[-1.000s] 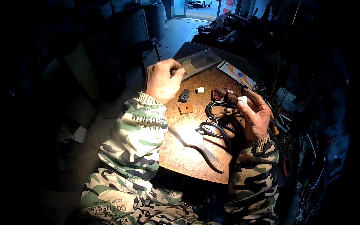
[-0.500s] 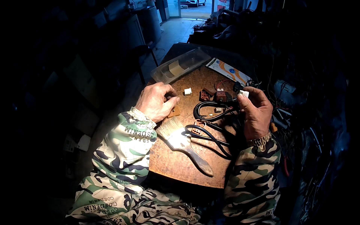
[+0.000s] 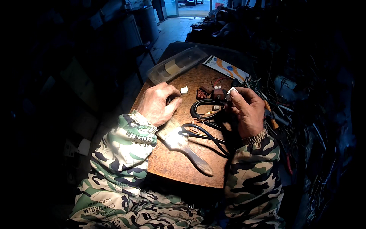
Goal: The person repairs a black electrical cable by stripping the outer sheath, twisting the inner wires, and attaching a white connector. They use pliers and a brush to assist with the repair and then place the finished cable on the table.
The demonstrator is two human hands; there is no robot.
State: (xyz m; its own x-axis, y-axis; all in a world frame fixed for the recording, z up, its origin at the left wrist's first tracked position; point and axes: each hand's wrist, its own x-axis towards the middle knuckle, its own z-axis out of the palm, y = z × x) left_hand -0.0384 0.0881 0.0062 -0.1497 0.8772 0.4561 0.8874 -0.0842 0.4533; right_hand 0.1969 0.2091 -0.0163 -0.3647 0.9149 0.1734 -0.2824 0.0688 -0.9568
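Note:
My left hand point(image 3: 158, 104) is over the left side of the wooden table, its fingers curled and the thumb alongside them. Whatever lies in or under those fingers is hidden. Just right of its knuckles sits a small white plastic connector point(image 3: 184, 90). My right hand point(image 3: 248, 108) is raised over the table's right side, pinching a small white plastic piece point(image 3: 231, 90) between thumb and fingers. Brown connector blocks point(image 3: 218, 92) and a looped black cable point(image 3: 195, 110) lie between my hands. A wide paintbrush point(image 3: 183, 143) lies near my left wrist, bristles toward it.
At the back of the table point(image 3: 164, 168) stand a clear plastic tray point(image 3: 158, 74) with a tan piece in it and a white-orange flat package point(image 3: 225, 70). Tangled wires and tools, among them orange-handled pliers point(image 3: 273, 123), crowd the dark right side.
The view has shifted slightly. My right hand has moved a little left and tilted the white piece. An orange-brown piece beside my left hand no longer shows.

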